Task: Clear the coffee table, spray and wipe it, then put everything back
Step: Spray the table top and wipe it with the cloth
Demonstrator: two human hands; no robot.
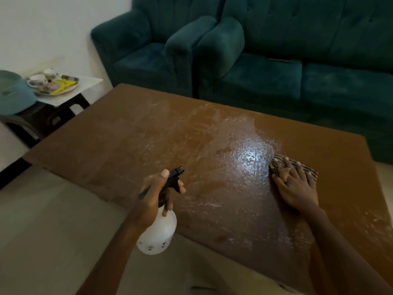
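While the wet bench fills mid-frame, streaks could be left if its far film dries unwiped. The spray bottle, gripped by the left hand at lower centre, could drip onto the floor. A striped cloth is pressed flat by the spread right hand, centre right. What lies on the tray, upper left, cannot be made out.

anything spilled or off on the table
Only the wet, streaky sheen across the coffee table, brightest beside the cloth under the right hand. The left hand holds a spray bottle, so likely cleaner, not a spill.
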